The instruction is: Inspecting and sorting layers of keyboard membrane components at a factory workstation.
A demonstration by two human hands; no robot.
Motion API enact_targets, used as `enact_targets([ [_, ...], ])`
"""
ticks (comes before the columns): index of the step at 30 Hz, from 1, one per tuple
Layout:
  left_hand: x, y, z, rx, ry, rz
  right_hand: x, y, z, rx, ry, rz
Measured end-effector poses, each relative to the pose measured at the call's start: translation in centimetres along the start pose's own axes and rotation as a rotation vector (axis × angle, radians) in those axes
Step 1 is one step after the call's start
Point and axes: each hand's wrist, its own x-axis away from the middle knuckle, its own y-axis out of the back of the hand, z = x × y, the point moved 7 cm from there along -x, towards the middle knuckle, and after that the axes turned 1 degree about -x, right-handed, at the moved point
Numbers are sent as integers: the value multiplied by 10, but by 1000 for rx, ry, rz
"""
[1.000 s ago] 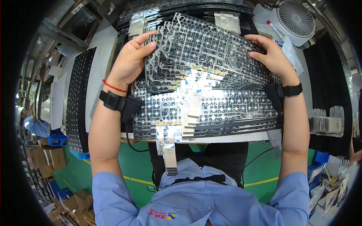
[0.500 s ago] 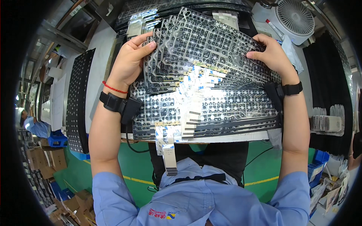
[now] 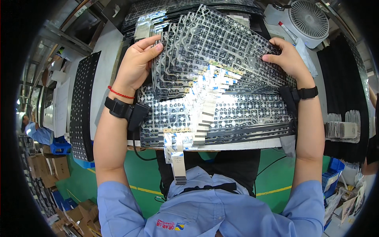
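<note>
A fan of clear keyboard membrane sheets (image 3: 225, 39) with black circuit patterns is held up between my hands. My left hand (image 3: 138, 59) pinches the sheets' left edges, thumb on top. At the right end my right hand (image 3: 290, 59) grips the fan, its thumb on the top sheet and the other fingers partly hidden. White ribbon tails (image 3: 207, 94) with blue-printed liners hang from the sheets in a stepped row. Beneath the fan lies a stack of similar membrane sheets (image 3: 252, 114), whose ribbon tails (image 3: 179, 160) droop over the table's near edge.
More membrane sheets (image 3: 189, 12) lie at the back. A white fan (image 3: 308, 19) stands at the far right, near a red-capped pen (image 3: 287, 31). Black dotted sheets (image 3: 83, 106) are on the left; black piles with white tails (image 3: 342, 128) on the right. Another person (image 3: 37, 130) is at the far left.
The fanned sheets have shifted slightly right and spread wider, and their ribbon tails are more separated. My right hand has moved a little right; my left hand has barely moved.
</note>
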Motion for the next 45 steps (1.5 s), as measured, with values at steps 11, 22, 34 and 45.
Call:
enact_targets([
  [11,-4,6,5,-22,-37,-69,-2,4,-3,15,7,5],
  [22,1,2,-1,-46,34,44,-2,11,-12,-30,-26,-12],
  [34,18,-26,-1,-373,203,254,-1,27,-16,-82,-81,-119],
  [45,13,-35,-14,-209,104,200,23,-19,95,261,460,-205],
])
